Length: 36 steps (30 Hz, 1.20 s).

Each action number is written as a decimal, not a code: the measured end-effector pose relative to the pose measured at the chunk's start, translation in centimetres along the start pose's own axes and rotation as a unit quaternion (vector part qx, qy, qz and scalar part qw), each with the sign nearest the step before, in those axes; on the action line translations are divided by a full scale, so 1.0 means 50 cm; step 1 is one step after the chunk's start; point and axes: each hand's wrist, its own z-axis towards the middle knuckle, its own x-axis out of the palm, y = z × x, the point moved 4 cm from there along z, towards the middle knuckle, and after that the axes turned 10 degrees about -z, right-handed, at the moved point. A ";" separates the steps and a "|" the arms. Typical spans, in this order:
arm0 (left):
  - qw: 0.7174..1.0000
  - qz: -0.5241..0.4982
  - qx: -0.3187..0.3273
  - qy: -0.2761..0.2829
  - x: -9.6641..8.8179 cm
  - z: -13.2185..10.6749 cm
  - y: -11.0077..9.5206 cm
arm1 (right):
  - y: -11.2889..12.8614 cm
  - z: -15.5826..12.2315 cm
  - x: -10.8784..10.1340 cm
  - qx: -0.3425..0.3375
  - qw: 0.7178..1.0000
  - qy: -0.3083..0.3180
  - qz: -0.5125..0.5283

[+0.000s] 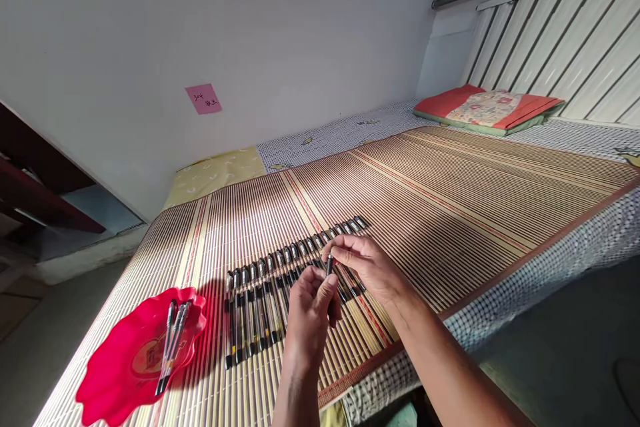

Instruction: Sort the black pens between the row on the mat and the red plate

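A pen [329, 265] with a dark grip section stands nearly upright between my two hands. My left hand [311, 300] is closed around its lower part, hiding most of the barrel. The fingertips of my right hand [367, 263] pinch at the pen's upper end; whether they hold a separate small part there cannot be made out. Beyond and to the left of my hands lies a long row of black pen caps [270, 261]. Just below the caps, clear pen barrels [250, 323] with black ends lie side by side, partly covered by my hands.
A red scalloped plate [107, 347] at the left holds several capped pens [174, 340]. Everything rests on a striped bamboo mat [430, 193] over a checked sheet. Folded red-and-floral bedding [487, 109] lies at the far right. A pink note [203, 99] is on the wall.
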 end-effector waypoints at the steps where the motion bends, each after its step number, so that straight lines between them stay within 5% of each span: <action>1: 1.000 -0.010 -0.018 0.021 0.003 -0.001 -0.001 | -0.001 -0.001 0.001 0.005 1.000 0.006 0.010; 9: 0.958 -0.175 -0.182 0.137 0.014 -0.013 -0.001 | -0.007 -0.003 -0.001 0.030 0.997 0.018 0.075; 12: 0.948 -0.188 -0.191 0.174 0.024 -0.015 0.010 | -0.004 0.000 -0.013 0.023 0.994 -0.005 0.106; 16: 0.971 -0.066 -0.154 0.169 0.020 -0.017 0.018 | 0.003 0.001 -0.061 -0.001 0.991 -0.063 0.121; 20: 0.971 0.099 -0.145 0.162 -0.012 -0.015 0.013 | 0.017 -0.007 -0.155 -0.039 0.979 -0.178 0.091; 23: 0.983 0.131 -0.092 0.087 -0.036 -0.002 0.000 | 0.020 -0.017 -0.202 -0.054 0.965 -0.243 0.078; 27: 0.998 0.067 0.004 -0.015 -0.036 0.010 -0.014 | -0.005 -0.016 -0.150 -0.007 0.984 -0.158 0.085; 32: 0.999 0.053 -0.011 -0.005 -0.022 0.011 -0.002 | -0.026 -0.008 -0.037 0.039 0.995 -0.078 0.056; 36: 0.999 0.038 -0.006 -0.019 -0.033 0.010 0.002 | -0.022 -0.005 -0.009 0.044 0.992 -0.078 0.094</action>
